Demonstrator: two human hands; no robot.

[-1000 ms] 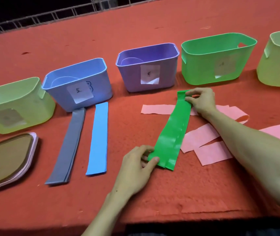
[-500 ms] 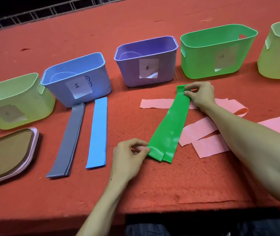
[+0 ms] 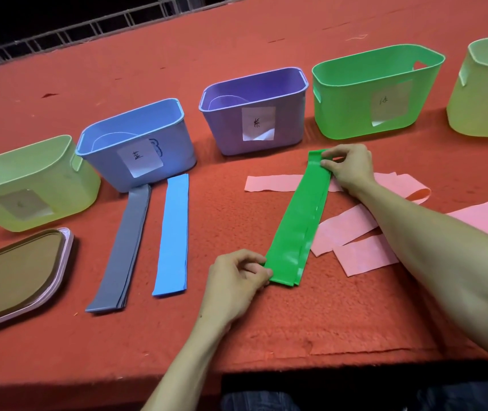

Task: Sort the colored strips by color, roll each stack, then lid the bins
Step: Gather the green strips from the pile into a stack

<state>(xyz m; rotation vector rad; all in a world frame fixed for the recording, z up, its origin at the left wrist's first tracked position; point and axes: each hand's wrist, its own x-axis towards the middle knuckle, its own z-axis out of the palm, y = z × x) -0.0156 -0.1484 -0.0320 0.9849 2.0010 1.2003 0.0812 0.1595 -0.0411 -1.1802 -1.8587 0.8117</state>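
Head view. Left hand [image 3: 234, 284] pinches the near end of the green strip stack [image 3: 296, 223] between thumb and fingers. Right hand [image 3: 349, 167] pinches its far end. The stack lies flat on the red felt [image 3: 266, 327], stretched between the two hands.

Pink strips [image 3: 361, 256]: at least 4, loose under and right of the right forearm.

Left of the left hand:
- 1 blue strip stack [image 3: 171, 235]
- 1 grey strip stack [image 3: 124, 250]
- 1 lid [image 3: 14, 271]

Beyond the hands, 5 open bins in a row:
- left yellow-green bin [image 3: 29, 185]
- blue bin [image 3: 174, 149]
- purple bin [image 3: 225, 126]
- green bin [image 3: 346, 108]
- right yellow-green bin [image 3: 486, 93]
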